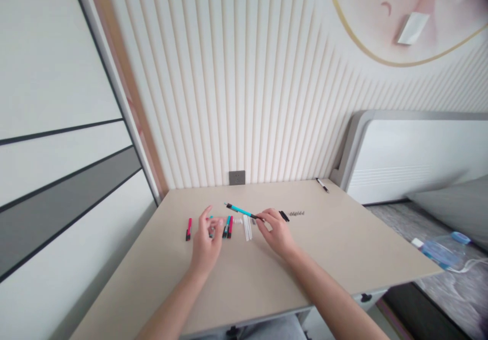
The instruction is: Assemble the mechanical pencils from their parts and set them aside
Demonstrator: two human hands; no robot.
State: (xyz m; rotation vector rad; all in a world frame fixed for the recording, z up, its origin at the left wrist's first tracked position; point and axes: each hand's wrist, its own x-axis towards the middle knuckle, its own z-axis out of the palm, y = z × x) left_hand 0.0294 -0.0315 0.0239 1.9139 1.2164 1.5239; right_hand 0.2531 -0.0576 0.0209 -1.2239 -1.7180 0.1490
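Your right hand (276,232) is pinched on the black end of a turquoise pen (243,211), which you hold at a slant above the table (244,291), its clip end pointing left. Your left hand (207,238) is beside it with fingers apart and curved, gripping nothing that shows. Just right of that hand lie a second turquoise pen (227,225) and a red pen (230,228), side by side; another red pen (188,229) lies to its left. Between your hands you have small white pieces (237,221) and pale slim tubes (247,228). Beyond your right hand are black pieces (284,216) and a row of small dark parts (296,213).
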